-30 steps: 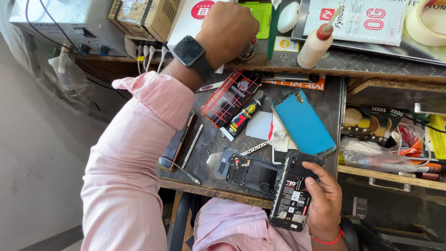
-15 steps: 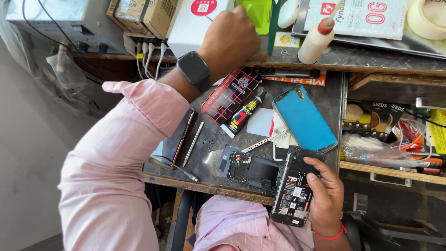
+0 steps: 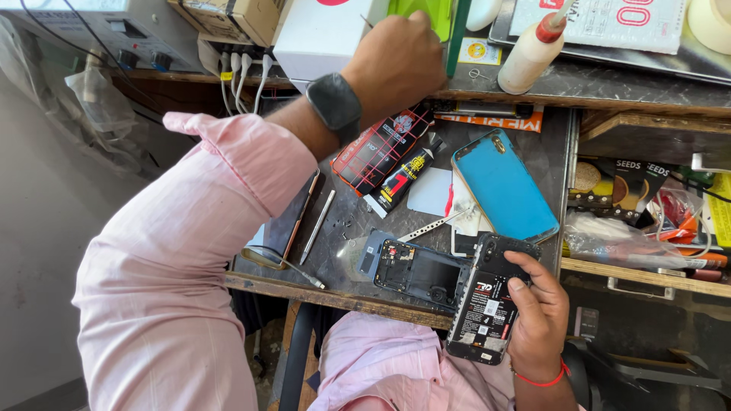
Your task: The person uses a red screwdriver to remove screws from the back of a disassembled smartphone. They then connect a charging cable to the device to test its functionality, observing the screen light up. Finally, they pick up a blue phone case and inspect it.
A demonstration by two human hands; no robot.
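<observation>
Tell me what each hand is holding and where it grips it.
The right hand holds an opened phone by its right edge, thumb across the upper part. The left hand reaches toward the shelf; whether it holds anything cannot be told.

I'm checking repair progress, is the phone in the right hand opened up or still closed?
Opened up. The phone in the right hand has no back cover, so its battery and black inner frame show.

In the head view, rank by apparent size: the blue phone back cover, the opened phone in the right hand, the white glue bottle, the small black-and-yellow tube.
1. Blue back cover and opened phone: too alike to rank, and the phone is nearer the camera.
2. White glue bottle.
3. Black-and-yellow tube.
</observation>
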